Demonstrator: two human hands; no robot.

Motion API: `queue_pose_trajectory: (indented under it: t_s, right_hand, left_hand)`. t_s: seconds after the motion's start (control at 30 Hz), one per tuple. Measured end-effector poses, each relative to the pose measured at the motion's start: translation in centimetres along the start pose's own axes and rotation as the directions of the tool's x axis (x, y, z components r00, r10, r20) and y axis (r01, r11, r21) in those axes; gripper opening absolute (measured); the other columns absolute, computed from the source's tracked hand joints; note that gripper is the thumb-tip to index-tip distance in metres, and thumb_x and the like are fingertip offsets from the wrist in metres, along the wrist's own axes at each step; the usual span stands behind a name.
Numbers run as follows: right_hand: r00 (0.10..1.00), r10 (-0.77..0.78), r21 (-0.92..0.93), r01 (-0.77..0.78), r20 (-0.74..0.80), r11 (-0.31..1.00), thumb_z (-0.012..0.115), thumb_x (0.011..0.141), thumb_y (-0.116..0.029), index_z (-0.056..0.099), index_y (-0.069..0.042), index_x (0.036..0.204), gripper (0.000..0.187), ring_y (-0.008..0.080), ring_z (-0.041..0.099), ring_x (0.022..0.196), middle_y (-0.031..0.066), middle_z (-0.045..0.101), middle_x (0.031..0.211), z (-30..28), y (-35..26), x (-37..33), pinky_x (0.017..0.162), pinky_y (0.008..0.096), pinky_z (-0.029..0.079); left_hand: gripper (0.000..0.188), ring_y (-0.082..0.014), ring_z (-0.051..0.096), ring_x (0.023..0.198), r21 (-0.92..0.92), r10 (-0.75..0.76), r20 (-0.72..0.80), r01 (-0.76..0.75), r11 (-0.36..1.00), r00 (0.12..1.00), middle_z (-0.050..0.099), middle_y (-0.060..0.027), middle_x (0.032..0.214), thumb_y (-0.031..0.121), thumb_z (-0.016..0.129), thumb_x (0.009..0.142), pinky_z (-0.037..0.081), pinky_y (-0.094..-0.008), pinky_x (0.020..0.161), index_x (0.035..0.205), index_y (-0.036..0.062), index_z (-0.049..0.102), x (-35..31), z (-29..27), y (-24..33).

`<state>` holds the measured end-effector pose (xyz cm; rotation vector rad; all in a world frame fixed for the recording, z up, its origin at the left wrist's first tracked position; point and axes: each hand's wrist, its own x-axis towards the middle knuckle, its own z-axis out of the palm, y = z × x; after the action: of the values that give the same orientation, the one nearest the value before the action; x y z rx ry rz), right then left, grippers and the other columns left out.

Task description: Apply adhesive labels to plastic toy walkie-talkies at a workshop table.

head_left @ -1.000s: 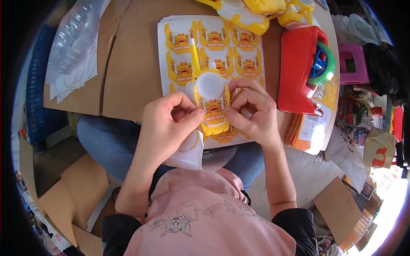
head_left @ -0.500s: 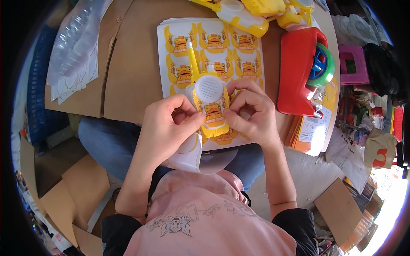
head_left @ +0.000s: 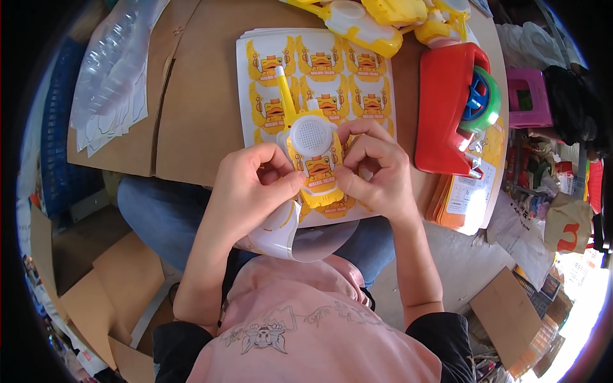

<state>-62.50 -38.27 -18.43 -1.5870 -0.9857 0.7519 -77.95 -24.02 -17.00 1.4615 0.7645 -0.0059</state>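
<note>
A yellow and white toy walkie-talkie [head_left: 311, 137] with a round speaker grille and a long antenna lies between my hands, antenna pointing away from me. On its lower front sits a cartoon duck sticker [head_left: 319, 169]. My left hand [head_left: 252, 188] has thumb and fingertips closed on the toy's left edge beside the sticker. With thumb and index finger, my right hand [head_left: 377, 172] grips its right edge. Beneath the toy is a stack of sticker sheets [head_left: 242, 83] printed with the same duck. A curled sheet [head_left: 278, 236] hangs at the near edge, below my left hand.
More yellow toys [head_left: 367, 29] lie at the far edge. A red tape dispenser [head_left: 440, 108] with a green roll stands to the right, with orange printed cards [head_left: 440, 201] near it. Clear plastic shells [head_left: 115, 64] are at far left. Cardboard [head_left: 211, 96] covers the tabletop.
The walkie-talkie has tipped slightly, its antenna tip shifting a little left and nearer. The curled sheet has moved a bit to the left. Both hands hold nearly the same places.
</note>
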Motion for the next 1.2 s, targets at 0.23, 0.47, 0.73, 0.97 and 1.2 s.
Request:
queue_pose_trajectory:
  t_s: [0.23,0.47,0.73,0.97,1.2]
  right_hand:
    - [0.999,0.008,0.037,-0.006,-0.054,0.999,0.065,0.067,0.005,0.053,0.002,0.065,0.013,0.0064,0.051,0.070,0.0058,0.055,0.101,0.3,0.2,-0.1,0.055,0.0193,0.042]
    - [1.000,0.011,0.002,-0.011,-0.013,1.000,0.068,0.068,0.006,0.054,0.001,0.068,0.015,0.0056,0.050,0.076,0.0083,0.051,0.107,0.1,0.2,-0.1,0.057,0.0167,0.040]
    - [0.999,0.012,0.002,-0.012,-0.039,1.000,0.067,0.067,0.005,0.054,0.001,0.067,0.014,0.0065,0.051,0.073,0.0074,0.053,0.104,0.1,0.1,-0.2,0.056,0.0184,0.042]
    - [0.998,0.027,0.033,-0.025,-0.050,0.999,0.067,0.069,0.002,0.054,0.002,0.066,0.013,0.0069,0.052,0.071,0.0056,0.054,0.102,0.3,0.0,-0.1,0.056,0.0197,0.044]
    - [0.999,0.043,0.097,-0.040,-0.030,0.994,0.069,0.072,-0.001,0.057,0.003,0.070,0.012,0.0075,0.054,0.074,0.0063,0.055,0.102,-0.1,-0.1,-0.1,0.059,0.0205,0.046]
  left_hand:
    - [0.015,-0.0025,0.052,0.064,-0.039,0.003,0.021,-0.002,0.999,1.000,0.059,0.0000,0.072,0.008,0.069,0.080,0.042,-0.0175,0.058,0.076,0.0005,0.057,0.1,0.0,0.0]
    - [0.017,-0.0026,0.051,0.063,-0.060,0.038,0.004,-0.038,0.997,0.999,0.057,0.0009,0.070,0.012,0.068,0.083,0.040,-0.0175,0.057,0.075,0.0015,0.057,0.1,0.2,-0.2]
    - [0.028,-0.0002,0.047,0.058,-0.052,0.033,-0.039,-0.035,0.998,0.999,0.054,0.0025,0.064,0.023,0.065,0.089,0.036,-0.0160,0.052,0.073,0.0024,0.057,0.2,0.4,-0.1]
    - [0.028,-0.0004,0.047,0.059,-0.048,0.028,-0.032,-0.030,0.998,0.999,0.055,0.0026,0.065,0.023,0.065,0.089,0.035,-0.0159,0.051,0.072,0.0026,0.057,0.2,0.3,-0.3]
    - [0.056,0.0012,0.035,0.056,0.076,0.132,0.000,-0.132,0.988,0.991,0.046,0.0045,0.077,0.018,0.086,0.065,0.026,-0.0150,0.049,0.108,0.0069,0.052,-1.4,-0.9,-0.2]
